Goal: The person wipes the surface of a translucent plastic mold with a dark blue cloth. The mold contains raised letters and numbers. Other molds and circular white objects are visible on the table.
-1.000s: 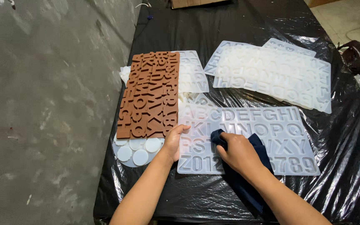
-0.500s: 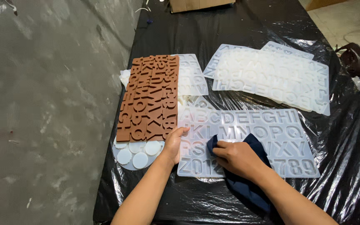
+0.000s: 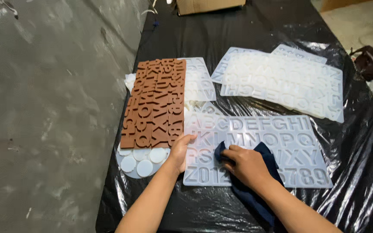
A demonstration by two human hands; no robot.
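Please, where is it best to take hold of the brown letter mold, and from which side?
Probably the brown letter mold is best gripped at its near short edge, coming from the person's side. That edge overhangs the round white mold beside the left hand, so fingers could slip under it.

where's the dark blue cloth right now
In the head view, the cloth lies under the right hand on the clear mould, lower centre.
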